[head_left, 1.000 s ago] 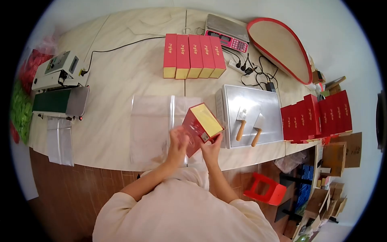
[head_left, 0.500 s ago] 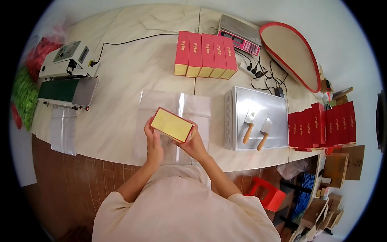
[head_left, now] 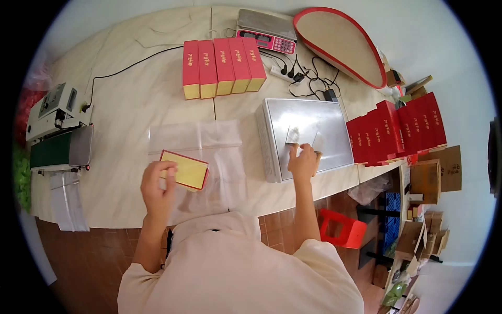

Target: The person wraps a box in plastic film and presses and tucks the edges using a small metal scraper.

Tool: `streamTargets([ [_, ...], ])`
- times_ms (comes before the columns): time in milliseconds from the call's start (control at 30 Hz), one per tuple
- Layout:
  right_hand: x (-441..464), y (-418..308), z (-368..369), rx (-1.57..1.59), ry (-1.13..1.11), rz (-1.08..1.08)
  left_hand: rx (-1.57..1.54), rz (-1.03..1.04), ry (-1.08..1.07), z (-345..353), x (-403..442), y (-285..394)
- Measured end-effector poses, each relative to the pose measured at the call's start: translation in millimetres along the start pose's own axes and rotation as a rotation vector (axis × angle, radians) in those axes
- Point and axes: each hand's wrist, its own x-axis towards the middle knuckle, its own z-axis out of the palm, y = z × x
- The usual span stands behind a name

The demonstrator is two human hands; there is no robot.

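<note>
A red-edged box with a pale yellow face (head_left: 187, 170) lies tilted over clear plastic sheeting (head_left: 227, 138) on the table. My left hand (head_left: 157, 191) is closed at its left end, thumb and fingertips against it. Over on the metal-topped case (head_left: 329, 120) are two wooden-handled scrapers. My right hand (head_left: 302, 163) has its fingers bent around the handle of the left scraper (head_left: 294, 135), which it mostly hides. The right scraper (head_left: 318, 139) lies close beside that hand, its handle partly showing.
Several red boxes (head_left: 224, 65) stand in a row at the back, and more red boxes (head_left: 389, 128) are stacked at right. A sealing machine (head_left: 60, 120) sits at left. Behind are a scale (head_left: 266, 31), tangled cables (head_left: 314, 78) and a red-rimmed tray (head_left: 334, 42). A red stool (head_left: 342, 229) stands below.
My right hand has left the box and moved right to the scrapers. The box has come down, with only my left hand on it. The view has shifted to the right.
</note>
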Motion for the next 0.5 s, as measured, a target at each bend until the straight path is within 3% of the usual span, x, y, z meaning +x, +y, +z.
streamTargets([
  [67, -1.0, 12.0, 11.7, -0.182, -0.072, 0.113, 0.280, 0.184, -0.153, 5.3, 4.0, 6.7],
  [200, 0.7, 29.8, 41.6, -0.227, -0.193, 0.136, 0.324, 0.205, -0.254, 17.7, 3.2, 14.7],
  [267, -2.2, 22.1, 31.5, -0.056, -0.122, 0.122, 0.358, 0.159, -0.383, 20.5, 1.5, 20.7],
  [333, -10.4, 4.3, 6.1, 0.091, -0.086, 0.043, 0.386, 0.166, -0.372, 24.1, -5.0, 20.2],
  [400, -16.9, -15.9, -24.7, 0.477, -0.292, 0.007, 0.486, 0.212, -0.286, 28.0, -8.8, 20.2],
  [500, -34.8, -41.1, -66.4, 0.596, -0.491, -0.057, 0.457, 0.086, -0.294, 29.3, -11.3, 16.0],
])
